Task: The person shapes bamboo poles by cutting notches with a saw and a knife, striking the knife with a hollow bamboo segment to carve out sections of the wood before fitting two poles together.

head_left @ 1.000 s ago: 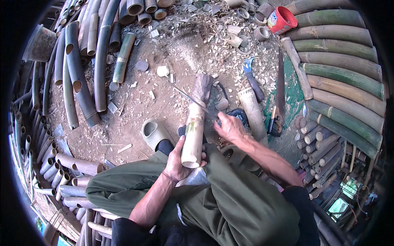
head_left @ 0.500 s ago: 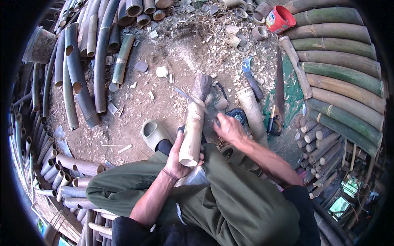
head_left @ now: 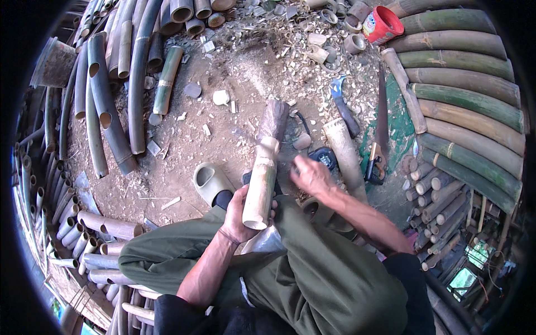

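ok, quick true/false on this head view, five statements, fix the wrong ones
1. The left grip holds a pale cylindrical bamboo piece. True.
2. The right grip is wrapped around the bamboo piece. False: the right grip is apart from it, to its right.
3. The brown-bladed handsaw lies right of the blue-headed, dark-handled tool. True.
4. The round red tub is at lower left. False: the round red tub is at upper right.
5. A beige slip-on shoe is left of the bamboo piece. True.

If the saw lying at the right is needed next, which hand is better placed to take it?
Probably the right hand: it is nearer to the saw, though it seems to grip a blurred blade. The left hand is farther away and clasps the bamboo.
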`<state>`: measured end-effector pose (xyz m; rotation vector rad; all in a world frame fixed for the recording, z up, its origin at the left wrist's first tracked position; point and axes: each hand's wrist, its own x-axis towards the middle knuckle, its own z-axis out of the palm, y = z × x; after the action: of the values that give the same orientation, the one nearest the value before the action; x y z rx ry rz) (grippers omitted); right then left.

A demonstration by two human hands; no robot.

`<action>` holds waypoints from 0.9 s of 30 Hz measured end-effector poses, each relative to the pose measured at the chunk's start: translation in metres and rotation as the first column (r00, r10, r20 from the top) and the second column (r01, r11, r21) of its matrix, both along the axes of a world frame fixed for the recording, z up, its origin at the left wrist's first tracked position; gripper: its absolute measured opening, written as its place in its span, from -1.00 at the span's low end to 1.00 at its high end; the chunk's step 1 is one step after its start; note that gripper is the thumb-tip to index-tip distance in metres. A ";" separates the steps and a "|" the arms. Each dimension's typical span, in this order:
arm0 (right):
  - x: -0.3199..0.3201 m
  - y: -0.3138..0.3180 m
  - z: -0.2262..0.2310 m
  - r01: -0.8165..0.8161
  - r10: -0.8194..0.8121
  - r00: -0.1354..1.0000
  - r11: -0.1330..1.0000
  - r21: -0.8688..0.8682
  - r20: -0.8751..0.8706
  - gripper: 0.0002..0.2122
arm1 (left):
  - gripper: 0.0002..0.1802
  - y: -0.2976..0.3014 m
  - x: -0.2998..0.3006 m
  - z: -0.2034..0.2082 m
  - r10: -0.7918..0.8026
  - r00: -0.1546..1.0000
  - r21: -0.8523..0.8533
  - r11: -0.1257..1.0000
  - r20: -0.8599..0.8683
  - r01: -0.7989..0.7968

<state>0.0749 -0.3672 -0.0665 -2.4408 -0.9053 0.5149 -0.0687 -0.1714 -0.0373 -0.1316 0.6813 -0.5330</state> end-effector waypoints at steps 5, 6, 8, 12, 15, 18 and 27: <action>-0.019 0.005 0.021 -0.317 0.288 0.948 0.900 0.299 0.138 -0.80 | -0.31 0.002 0.004 0.006 0.002 0.998 0.107 0.994 -0.061 0.005; -0.016 0.000 0.004 -0.246 0.203 0.963 0.932 0.267 0.178 -0.78 | -0.32 -0.001 0.002 -0.001 -0.005 1.000 0.117 0.993 -0.005 0.006; -0.006 0.001 -0.003 -0.029 0.030 0.999 0.996 -0.079 0.019 -0.81 | -0.33 -0.002 0.000 0.001 -0.012 1.000 0.107 0.994 -0.006 0.013; -0.019 0.006 0.033 -0.284 0.278 0.958 0.902 0.324 0.066 -0.83 | -0.33 -0.002 0.001 0.002 0.001 0.999 0.017 1.000 -0.049 0.000; -0.005 0.006 -0.001 0.011 -0.011 1.000 0.995 -0.102 0.004 -0.82 | -0.30 0.000 -0.001 -0.005 0.037 0.999 -0.039 0.999 -0.010 -0.038; -0.013 0.005 0.013 -0.126 0.124 0.992 0.977 0.173 0.022 -0.81 | -0.26 0.002 0.003 -0.004 0.031 0.999 -0.020 0.999 -0.024 -0.031; -0.019 0.007 0.023 -0.256 0.234 0.966 0.903 0.344 0.106 -0.80 | -0.29 0.002 0.001 -0.013 0.006 0.999 0.021 1.000 0.031 -0.006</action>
<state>0.0560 -0.3607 -0.0437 -2.0361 -1.2266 0.3259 -0.0672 -0.1695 -0.0507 -0.1057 0.6555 -0.5210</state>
